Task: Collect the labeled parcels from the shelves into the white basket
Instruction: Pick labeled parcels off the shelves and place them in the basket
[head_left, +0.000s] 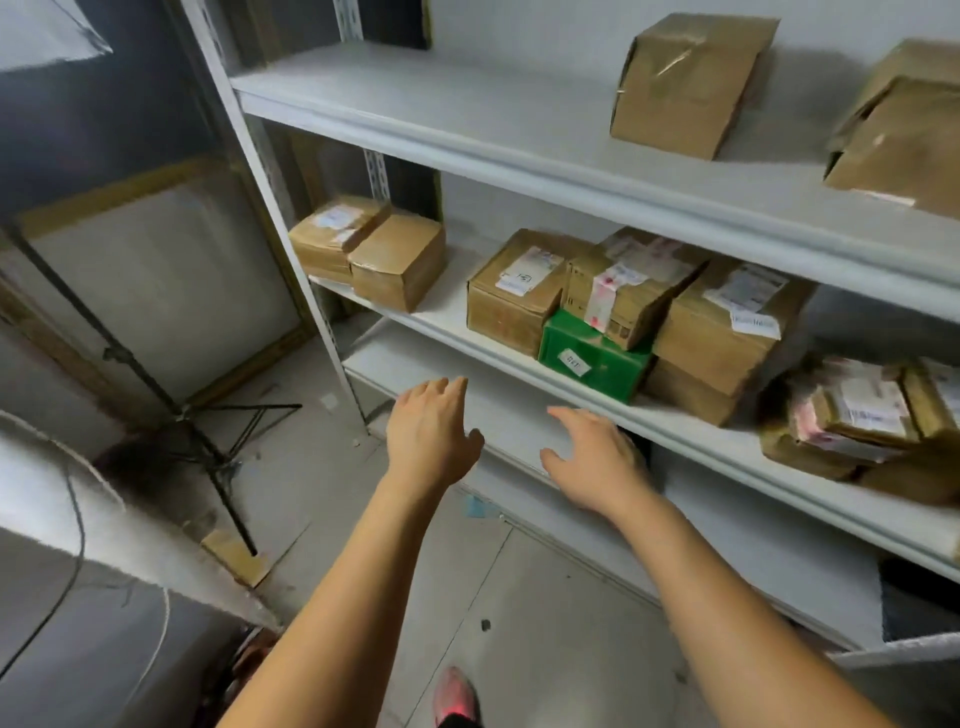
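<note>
While left hand (431, 431) and right hand (597, 457) hover empty, grip apart
Best clasp the center box (514, 291) from 2 sides.

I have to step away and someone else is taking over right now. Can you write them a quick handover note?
Left hand: open, empty, reaching toward the shelves.
Right hand: open, empty, beside it.
Middle shelf: labeled brown boxes, a green box with a taped box resting on it, and a taped bundle at the right.
Top shelf: two brown boxes.
Done: cannot tell, as the white basket is out of view.
Left: every parcel seen here.
</note>
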